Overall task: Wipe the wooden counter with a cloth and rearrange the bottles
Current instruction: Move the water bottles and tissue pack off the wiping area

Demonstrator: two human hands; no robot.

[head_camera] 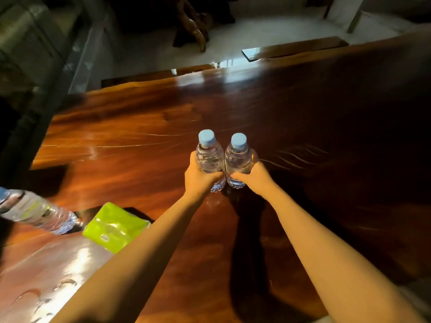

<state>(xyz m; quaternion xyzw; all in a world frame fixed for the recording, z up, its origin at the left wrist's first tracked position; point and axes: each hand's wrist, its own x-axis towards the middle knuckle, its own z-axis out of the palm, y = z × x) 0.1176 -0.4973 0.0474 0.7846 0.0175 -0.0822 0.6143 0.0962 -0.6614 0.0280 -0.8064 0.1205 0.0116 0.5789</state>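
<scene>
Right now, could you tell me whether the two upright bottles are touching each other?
Touching: the head view shows the left bottle and right bottle pressed side by side, no gap at their shoulders.

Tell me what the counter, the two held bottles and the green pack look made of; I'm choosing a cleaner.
Counter: wood, apparently glossy-varnished, with visible grain and bright reflections. Left bottle and right bottle: clear thin plastic, see-through ribbed walls, matte light-blue caps, each gripped by the left hand and right hand. Green pack: likely shiny plastic film, judging by its crinkled highlights.

counter (130, 127): glossy reddish-brown, dark grain streaks; two clear bottles (210, 157), light-blue ribbed caps (206, 138); third bottle (35, 212): clear, green-black label; packet (114, 227): lime green
</scene>
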